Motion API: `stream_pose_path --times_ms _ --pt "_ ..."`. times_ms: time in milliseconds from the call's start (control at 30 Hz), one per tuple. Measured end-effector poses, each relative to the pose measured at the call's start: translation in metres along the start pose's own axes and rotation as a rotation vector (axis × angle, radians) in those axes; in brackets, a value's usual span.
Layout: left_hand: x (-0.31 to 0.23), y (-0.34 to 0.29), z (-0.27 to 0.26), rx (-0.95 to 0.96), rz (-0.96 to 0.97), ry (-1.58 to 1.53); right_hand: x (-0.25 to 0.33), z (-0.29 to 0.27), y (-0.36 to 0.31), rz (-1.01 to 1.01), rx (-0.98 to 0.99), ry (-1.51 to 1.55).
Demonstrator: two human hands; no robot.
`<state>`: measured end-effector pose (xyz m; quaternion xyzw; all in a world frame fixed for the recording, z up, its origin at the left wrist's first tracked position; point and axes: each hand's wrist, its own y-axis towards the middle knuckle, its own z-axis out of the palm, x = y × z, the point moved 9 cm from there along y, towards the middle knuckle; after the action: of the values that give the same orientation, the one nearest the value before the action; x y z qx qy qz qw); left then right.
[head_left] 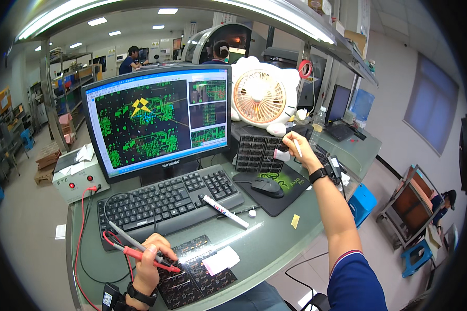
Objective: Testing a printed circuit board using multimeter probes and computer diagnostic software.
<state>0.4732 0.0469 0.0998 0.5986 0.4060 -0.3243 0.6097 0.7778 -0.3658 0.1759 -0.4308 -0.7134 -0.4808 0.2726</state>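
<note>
My left hand [149, 264] is closed round a red test probe [134, 253] and a grey test probe [125, 235]. Their tips point down at a dark circuit board panel [192, 280] lying flat on the desk's front edge. A pink and white paper label [222, 260] lies on that panel. Farther off, my right hand [302, 149] is raised, its fingers closed at the upper right corner of a second dark circuit board panel [251, 150], which stands upright. A slim white piece [297, 148] shows by these fingers; its kind is unclear. Another pink and white label [281, 155] sits beside them.
A monitor [161, 116] with a green circuit layout stands behind the keyboard [168, 199]. A white paint marker [225, 211] lies across the keyboard's edge. Nearby are a mouse [267, 187], a white fan [262, 96] and a tester box [78, 179] with a red lead. People work farther back.
</note>
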Motion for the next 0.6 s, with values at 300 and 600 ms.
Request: stream_pose_path --times_ms 300,600 --pt "0.013 -0.002 -0.006 -0.051 -0.129 -0.008 -0.048 -0.010 0.015 0.125 -0.102 -0.033" --pt "0.033 -0.005 -0.012 -0.090 -0.349 -0.078 0.028 0.022 -0.033 -0.289 -0.436 0.037"
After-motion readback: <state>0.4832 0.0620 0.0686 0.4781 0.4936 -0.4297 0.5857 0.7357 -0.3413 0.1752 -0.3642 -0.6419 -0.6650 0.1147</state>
